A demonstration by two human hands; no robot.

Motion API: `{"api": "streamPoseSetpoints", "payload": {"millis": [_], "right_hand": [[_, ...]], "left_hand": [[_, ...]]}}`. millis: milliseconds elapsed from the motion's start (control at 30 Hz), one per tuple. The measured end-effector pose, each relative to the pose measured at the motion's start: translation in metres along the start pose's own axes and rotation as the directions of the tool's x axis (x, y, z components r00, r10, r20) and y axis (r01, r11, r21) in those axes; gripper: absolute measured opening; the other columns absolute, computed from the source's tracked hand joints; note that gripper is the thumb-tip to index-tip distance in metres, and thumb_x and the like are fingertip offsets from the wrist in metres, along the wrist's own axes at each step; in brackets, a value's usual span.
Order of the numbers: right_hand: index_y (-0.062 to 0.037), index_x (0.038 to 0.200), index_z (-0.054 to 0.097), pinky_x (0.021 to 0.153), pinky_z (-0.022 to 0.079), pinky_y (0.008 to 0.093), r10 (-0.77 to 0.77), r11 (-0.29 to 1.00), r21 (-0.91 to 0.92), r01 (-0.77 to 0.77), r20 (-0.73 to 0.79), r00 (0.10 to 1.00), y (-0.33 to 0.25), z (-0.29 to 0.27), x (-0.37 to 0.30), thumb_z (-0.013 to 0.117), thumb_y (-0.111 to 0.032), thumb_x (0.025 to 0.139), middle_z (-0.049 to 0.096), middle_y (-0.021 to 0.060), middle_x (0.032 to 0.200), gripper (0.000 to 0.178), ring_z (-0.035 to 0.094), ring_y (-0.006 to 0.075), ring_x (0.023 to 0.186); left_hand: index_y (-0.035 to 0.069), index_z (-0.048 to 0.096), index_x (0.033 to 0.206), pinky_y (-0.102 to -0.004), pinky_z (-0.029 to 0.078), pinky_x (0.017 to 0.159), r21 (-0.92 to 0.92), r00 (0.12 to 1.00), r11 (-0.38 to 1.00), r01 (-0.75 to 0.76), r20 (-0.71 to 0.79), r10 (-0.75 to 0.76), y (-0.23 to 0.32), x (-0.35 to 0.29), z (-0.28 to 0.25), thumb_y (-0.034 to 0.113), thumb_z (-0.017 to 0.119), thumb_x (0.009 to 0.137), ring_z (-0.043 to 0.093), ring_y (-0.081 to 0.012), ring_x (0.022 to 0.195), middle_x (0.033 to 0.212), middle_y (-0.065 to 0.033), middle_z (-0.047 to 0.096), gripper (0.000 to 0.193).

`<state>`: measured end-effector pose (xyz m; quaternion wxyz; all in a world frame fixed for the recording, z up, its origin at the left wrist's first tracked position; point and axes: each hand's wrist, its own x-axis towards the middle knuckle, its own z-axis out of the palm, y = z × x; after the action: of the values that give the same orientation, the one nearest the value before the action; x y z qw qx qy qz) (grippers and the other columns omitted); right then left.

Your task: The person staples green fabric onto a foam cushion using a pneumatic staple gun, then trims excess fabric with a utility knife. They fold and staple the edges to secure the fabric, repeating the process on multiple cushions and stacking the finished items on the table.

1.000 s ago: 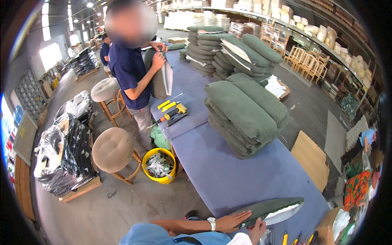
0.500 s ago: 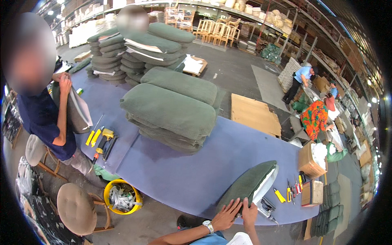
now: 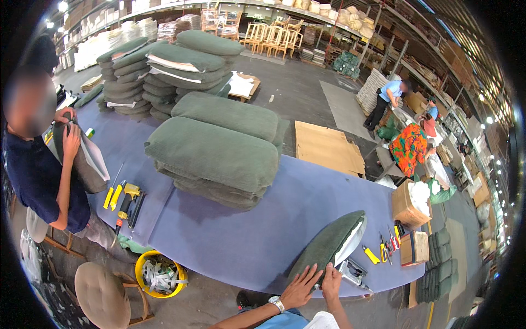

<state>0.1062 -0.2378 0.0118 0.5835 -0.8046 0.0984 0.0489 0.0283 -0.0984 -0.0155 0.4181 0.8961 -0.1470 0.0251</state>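
A dark green padded cushion [image 3: 323, 247] stands tilted on its edge at the table's near side, its pale underside facing right. My left hand [image 3: 300, 287] grips the near end, fingers spread over the green fabric and thumb close to the seam. Beside it, my right hand [image 3: 331, 281] is closed on the cushion's edge where the fabric meets the pale side. What lies under the fingertips is hidden. Just right of my right hand rests a grey staple gun [image 3: 353, 272] with a hose fitting.
Green cushions [image 3: 213, 148] are stacked mid-table, with taller piles behind. Yellow- and red-handled tools [image 3: 386, 247], a wooden block [image 3: 414, 248] and a carton [image 3: 411, 203] sit at right. A co-worker [image 3: 44, 164] handles another cushion at left, near a yellow-black staple gun [image 3: 130, 203] and yellow scrap bucket [image 3: 160, 274].
The whole view has shifted slightly. Both my hands stay at the cushion's near end with little visible movement. The co-worker's hands have moved along the top of their cushion.
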Motion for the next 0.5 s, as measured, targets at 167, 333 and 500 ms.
{"api": "streamPoseSetpoints", "payload": {"millis": [167,333,500], "right_hand": [[-0.0058,0.067,0.054,0.04,0.035,0.0294,0.002,0.999,0.044,-0.003,0.032,0.999,-0.003,0.001,-0.002,0.051,-0.043,0.109,0.05,-0.0005,0.056,0.056,0.046,0.0084,0.045],[-0.0037,0.07,0.057,0.041,0.036,0.0303,-0.027,0.999,0.026,0.027,-0.016,1.0,0.01,-0.002,0.0,0.051,-0.044,0.109,0.053,0.0007,0.057,0.057,0.048,0.0097,0.046],[-0.0034,0.07,0.057,0.042,0.038,0.0313,0.052,0.998,-0.043,-0.053,-0.007,0.999,0.011,-0.001,0.006,0.05,-0.043,0.109,0.052,0.0009,0.055,0.056,0.048,0.0101,0.046]], "left_hand": [[0.012,0.016,0.166,-0.0599,0.032,0.119,-0.003,0.999,1.0,-0.029,-0.034,0.028,-0.005,0.001,0.004,0.02,0.062,0.098,0.017,-0.0426,0.157,0.173,-0.0181,0.008,0.082],[0.012,0.016,0.166,-0.0592,0.03,0.121,-0.002,0.999,0.999,-0.032,0.01,0.032,0.001,0.002,-0.007,0.021,0.066,0.096,0.017,-0.043,0.157,0.172,-0.0198,0.009,0.086],[0.009,0.021,0.164,-0.0584,0.03,0.121,-0.024,0.999,0.998,-0.051,-0.013,0.051,-0.004,0.004,-0.007,0.02,0.067,0.094,0.017,-0.0439,0.157,0.171,-0.0222,0.012,0.084]]}}
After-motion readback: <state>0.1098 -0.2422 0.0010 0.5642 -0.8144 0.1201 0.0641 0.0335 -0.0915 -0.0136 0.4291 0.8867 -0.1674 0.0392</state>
